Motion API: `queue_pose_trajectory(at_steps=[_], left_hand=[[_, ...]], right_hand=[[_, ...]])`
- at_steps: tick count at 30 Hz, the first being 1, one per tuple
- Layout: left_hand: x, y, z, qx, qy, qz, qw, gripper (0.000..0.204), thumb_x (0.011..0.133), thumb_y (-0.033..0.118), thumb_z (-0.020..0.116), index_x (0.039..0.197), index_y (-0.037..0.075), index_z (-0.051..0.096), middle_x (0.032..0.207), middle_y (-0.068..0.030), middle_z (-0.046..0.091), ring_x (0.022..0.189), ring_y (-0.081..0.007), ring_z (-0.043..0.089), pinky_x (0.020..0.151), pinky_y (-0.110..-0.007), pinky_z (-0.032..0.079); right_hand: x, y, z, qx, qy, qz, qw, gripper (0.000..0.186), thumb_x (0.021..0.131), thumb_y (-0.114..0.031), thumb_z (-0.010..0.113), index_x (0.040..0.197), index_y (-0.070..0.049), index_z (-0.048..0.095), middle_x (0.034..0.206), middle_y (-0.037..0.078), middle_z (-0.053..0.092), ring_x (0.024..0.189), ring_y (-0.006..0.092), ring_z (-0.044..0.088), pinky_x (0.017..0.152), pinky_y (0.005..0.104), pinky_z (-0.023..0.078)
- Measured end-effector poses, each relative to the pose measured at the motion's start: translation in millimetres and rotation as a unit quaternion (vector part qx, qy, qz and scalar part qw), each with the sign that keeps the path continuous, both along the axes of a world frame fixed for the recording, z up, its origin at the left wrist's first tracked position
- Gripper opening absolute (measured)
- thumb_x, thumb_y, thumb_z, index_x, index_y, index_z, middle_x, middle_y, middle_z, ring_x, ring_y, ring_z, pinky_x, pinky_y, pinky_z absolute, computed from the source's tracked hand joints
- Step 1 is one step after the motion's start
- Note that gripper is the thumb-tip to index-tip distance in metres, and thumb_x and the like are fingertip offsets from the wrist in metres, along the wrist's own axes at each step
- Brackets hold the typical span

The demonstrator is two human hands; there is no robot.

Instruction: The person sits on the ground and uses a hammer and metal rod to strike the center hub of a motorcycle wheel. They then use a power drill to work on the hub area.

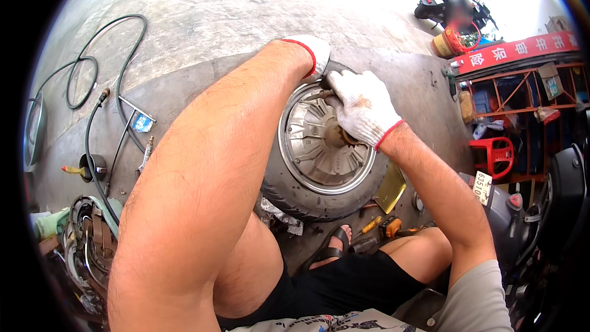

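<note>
A scooter wheel with a ribbed silver hub (313,141) lies flat on the floor before me, its black tyre (301,206) around the rim. My right hand (364,106), in a white knit glove with a red cuff, is at the wheel's far side. Its fingers are curled by the rim, next to a short dark piece whose kind I cannot make out. My left hand (318,55), gloved the same way, is at the tyre's far edge. My left forearm crosses the view and the fingers on that side are hidden.
Black hose (92,55) loops over the floor at left, near a dark cup (92,167) and a pile of parts (86,227). A yellow screwdriver (372,225) and yellow tray (391,187) lie nearby. At right stand a red stool (493,157), a rack and a scooter (513,209).
</note>
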State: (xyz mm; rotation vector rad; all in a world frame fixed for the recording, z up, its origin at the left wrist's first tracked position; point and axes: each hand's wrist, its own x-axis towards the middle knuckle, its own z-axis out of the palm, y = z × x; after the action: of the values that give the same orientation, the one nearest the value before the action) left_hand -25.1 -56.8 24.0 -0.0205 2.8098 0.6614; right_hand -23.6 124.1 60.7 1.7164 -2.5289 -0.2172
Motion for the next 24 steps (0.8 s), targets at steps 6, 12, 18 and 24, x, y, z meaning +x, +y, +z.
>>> queue_pose_trajectory(at_steps=[6, 12, 18, 24], left_hand=[[1, -5, -5, -0.019, 0.016, -0.026, 0.999, 0.025, 0.084, 0.013, 0.063, 0.104, 0.007, 0.077, 0.108, -0.0199, 0.073, 0.101, -0.0356, 0.071, 0.087, -0.043, 0.055], [4, -3, -4, -0.016, 0.009, -0.028, 0.999, 0.025, 0.084, 0.014, 0.063, 0.103, 0.007, 0.077, 0.108, -0.0199, 0.073, 0.102, -0.0355, 0.07, 0.087, -0.043, 0.055], [4, -3, -6, -0.007, 0.011, -0.018, 1.0, 0.025, 0.085, 0.014, 0.062, 0.105, 0.007, 0.077, 0.109, -0.0195, 0.073, 0.102, -0.0354, 0.07, 0.087, -0.042, 0.055], [2, -5, -8, 0.01, -0.005, -0.014, 1.0, 0.026, 0.085, 0.014, 0.064, 0.107, 0.007, 0.076, 0.109, -0.0197, 0.073, 0.102, -0.0351, 0.07, 0.087, -0.042, 0.055]], right_hand=[[-3, -6, -14, 0.028, 0.005, 0.004, 1.0, 0.016, 0.087, -0.011, 0.057, 0.102, -0.008, 0.061, 0.092, 0.014, 0.066, 0.085, 0.0328, 0.064, 0.08, 0.0435, 0.047], [-4, -7, -14, 0.038, 0.006, -0.009, 0.999, 0.02, 0.086, -0.009, 0.055, 0.105, -0.008, 0.062, 0.093, 0.014, 0.066, 0.087, 0.0329, 0.064, 0.081, 0.0432, 0.047], [-4, -11, -6, 0.06, -0.003, -0.013, 0.998, 0.022, 0.087, -0.009, 0.055, 0.108, -0.009, 0.063, 0.094, 0.014, 0.066, 0.088, 0.0327, 0.065, 0.082, 0.0429, 0.047], [-8, -12, -7, 0.066, -0.008, 0.004, 0.998, 0.018, 0.091, -0.014, 0.055, 0.104, -0.007, 0.064, 0.092, 0.015, 0.07, 0.09, 0.0309, 0.067, 0.084, 0.0432, 0.047]])
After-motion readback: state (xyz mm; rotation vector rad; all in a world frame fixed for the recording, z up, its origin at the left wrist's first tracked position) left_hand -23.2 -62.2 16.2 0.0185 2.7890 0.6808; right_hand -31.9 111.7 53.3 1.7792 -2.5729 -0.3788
